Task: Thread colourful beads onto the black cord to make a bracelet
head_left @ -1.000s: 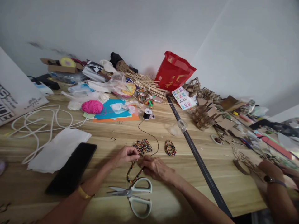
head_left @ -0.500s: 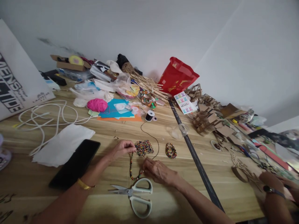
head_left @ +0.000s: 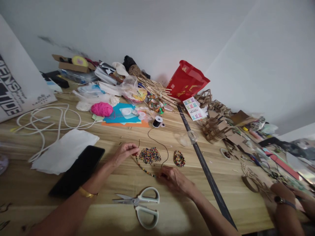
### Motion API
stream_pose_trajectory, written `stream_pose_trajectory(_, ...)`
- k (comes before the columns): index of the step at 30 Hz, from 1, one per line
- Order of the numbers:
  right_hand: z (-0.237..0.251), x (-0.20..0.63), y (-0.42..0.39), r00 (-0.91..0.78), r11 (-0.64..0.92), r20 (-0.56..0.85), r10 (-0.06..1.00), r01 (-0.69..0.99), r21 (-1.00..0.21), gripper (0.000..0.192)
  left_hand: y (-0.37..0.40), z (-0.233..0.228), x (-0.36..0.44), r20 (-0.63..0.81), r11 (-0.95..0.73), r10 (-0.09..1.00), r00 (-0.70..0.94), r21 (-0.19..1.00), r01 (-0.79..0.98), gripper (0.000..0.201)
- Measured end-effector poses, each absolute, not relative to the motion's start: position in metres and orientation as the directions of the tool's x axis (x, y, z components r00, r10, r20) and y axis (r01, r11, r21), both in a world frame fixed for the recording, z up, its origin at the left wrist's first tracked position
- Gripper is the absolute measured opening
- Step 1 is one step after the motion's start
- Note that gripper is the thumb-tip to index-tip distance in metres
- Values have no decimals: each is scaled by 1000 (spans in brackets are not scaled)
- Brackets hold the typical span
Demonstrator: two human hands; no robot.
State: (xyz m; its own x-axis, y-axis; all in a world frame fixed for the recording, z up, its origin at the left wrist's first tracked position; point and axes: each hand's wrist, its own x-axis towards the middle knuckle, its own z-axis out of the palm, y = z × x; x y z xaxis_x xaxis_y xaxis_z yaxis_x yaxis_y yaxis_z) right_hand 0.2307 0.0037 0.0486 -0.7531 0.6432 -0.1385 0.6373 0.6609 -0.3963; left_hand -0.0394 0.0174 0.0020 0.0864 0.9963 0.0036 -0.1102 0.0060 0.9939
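A strand of small multicoloured beads (head_left: 145,170) hangs in a shallow curve between my two hands. My left hand (head_left: 125,153) pinches its upper left end, and a short dark cord tip sticks up past the fingers. At the lower right end my right hand (head_left: 173,178) is closed round the strand. From there the dark cord (head_left: 164,147) runs up to a spool of black cord (head_left: 157,121). Just beyond the strand lies a pile of loose beads (head_left: 149,155). A coiled beaded bracelet (head_left: 179,158) rests to the right of the pile.
Scissors (head_left: 145,203) with pale handles lie partly open near me. To the left are a black phone (head_left: 78,170), white paper (head_left: 66,152) and white cable (head_left: 44,131). Pink yarn (head_left: 101,109) and a red bag (head_left: 188,80) stand further back. A co-worker's arms (head_left: 285,200) reach in at right.
My hands have moved apart, the left one up and leftward, the right one slightly right. The bead strand has gone from a deep loop to a flatter curve.
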Motion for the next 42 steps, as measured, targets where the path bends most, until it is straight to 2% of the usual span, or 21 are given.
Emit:
stream_pose_trajectory(5,46,241,6,-729,639,-99,678,650,-411,9,19,0,-46,32,-35,999,-22,985,-170,20)
stream_pose_trajectory(10,41,249,9,-717,591,-52,695,611,-527,9,22,-2,-48,32,-82,987,-158,943,-321,18)
stream_pose_trajectory(15,39,253,10,-712,579,24,701,550,-602,8,21,2,-47,-27,-63,980,-196,896,-439,19)
stream_pose_trajectory(19,39,254,11,-710,568,43,703,525,-634,10,21,1,-47,-17,-65,985,-173,885,-460,19)
stream_pose_trajectory(27,37,260,11,-694,510,-9,720,538,-672,16,21,2,-43,-46,-9,991,-124,911,-413,20)
stream_pose_trajectory(35,38,251,12,-667,475,31,744,497,-727,15,13,9,-31,25,-17,999,42,983,-185,18)
stream_pose_trajectory(42,45,224,16,-695,442,84,715,356,-823,15,1,15,0,-24,60,973,229,987,-149,24)
